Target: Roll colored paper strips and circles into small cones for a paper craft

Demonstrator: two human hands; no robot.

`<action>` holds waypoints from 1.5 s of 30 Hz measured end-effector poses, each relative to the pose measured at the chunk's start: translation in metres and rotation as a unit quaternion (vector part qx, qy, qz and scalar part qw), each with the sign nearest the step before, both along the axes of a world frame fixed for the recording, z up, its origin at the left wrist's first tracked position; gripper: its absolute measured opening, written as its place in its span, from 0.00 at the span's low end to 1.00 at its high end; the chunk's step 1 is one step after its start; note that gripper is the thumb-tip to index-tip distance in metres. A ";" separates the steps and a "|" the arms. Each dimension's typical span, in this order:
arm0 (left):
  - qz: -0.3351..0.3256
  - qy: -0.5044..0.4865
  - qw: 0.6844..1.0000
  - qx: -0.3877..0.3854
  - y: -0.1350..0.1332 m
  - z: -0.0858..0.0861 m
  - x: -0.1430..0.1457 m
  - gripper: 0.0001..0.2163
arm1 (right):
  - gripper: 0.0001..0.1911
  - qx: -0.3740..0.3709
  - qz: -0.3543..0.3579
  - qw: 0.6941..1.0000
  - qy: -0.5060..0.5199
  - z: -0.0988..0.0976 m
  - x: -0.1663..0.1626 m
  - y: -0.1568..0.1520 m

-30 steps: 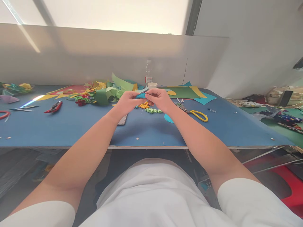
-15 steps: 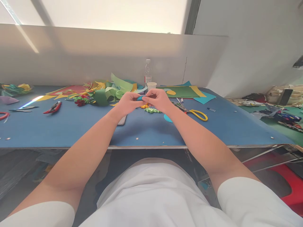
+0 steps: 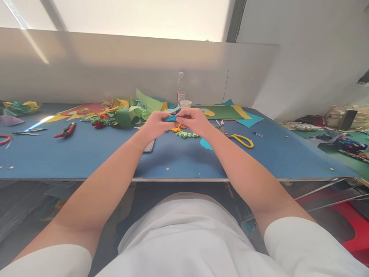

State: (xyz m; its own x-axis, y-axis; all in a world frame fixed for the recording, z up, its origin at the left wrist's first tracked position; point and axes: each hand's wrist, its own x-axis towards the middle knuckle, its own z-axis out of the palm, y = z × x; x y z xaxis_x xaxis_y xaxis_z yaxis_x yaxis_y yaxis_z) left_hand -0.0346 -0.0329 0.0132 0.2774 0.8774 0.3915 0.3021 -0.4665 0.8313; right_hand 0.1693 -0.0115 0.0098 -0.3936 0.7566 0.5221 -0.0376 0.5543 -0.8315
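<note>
Between my two hands, above the blue table (image 3: 184, 161), is a small piece of blue paper (image 3: 172, 119), bent or folded. My left hand (image 3: 157, 124) pinches its left side, and my right hand (image 3: 192, 120) grips its right side with thumb and fingers. The fingers partly cover the paper, so its full shape is hidden. Just below the hands lie crinkled orange paper (image 3: 176, 128) and a frilled light green paper piece (image 3: 187, 134). A flat blue paper circle (image 3: 206, 144) rests beside my right forearm.
Yellow-handled scissors (image 3: 242, 141) lie to the right, red-handled pliers (image 3: 65, 130) to the left. A phone (image 3: 150, 146) is partly behind my left wrist. Behind the hands stand a paper cup (image 3: 185, 104) and a bottle (image 3: 181, 87), with green paper scraps (image 3: 123, 118) to their left.
More of the blue paper shows between the fingers, and it looks more bent. Both hands stay in nearly the same place; the view has shifted slightly.
</note>
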 end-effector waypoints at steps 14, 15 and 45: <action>-0.020 -0.055 0.998 0.000 0.000 -0.002 0.001 0.08 | 0.23 -0.006 -0.056 0.998 0.010 -0.002 -0.004 -0.007; -0.020 -0.056 0.998 0.003 0.000 -0.002 0.002 0.08 | 0.24 -0.009 -0.056 0.998 0.013 -0.001 -0.004 -0.008; -0.011 -0.057 0.997 0.048 0.000 -0.003 0.006 0.08 | 0.27 -0.027 0.002 0.998 0.049 -0.006 -0.006 -0.002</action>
